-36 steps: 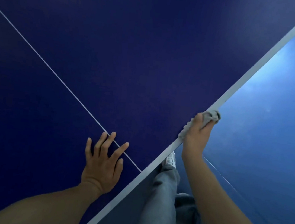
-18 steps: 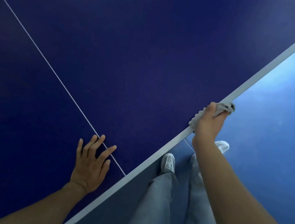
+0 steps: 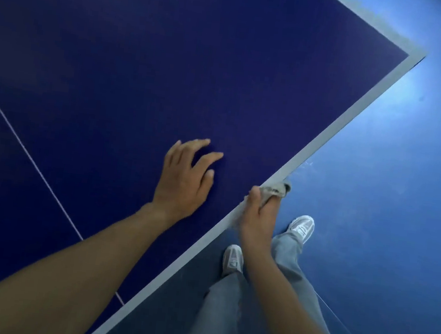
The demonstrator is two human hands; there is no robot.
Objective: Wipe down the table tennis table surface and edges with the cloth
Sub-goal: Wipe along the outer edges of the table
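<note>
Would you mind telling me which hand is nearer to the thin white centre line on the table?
Left. The left hand rests open on the blue surface, apart from the centre line. The right hand grips the cloth at the white table edge, farther away.

The left hand lies on the surface near its right edge; the right hand holds the cloth on that edge.
</note>
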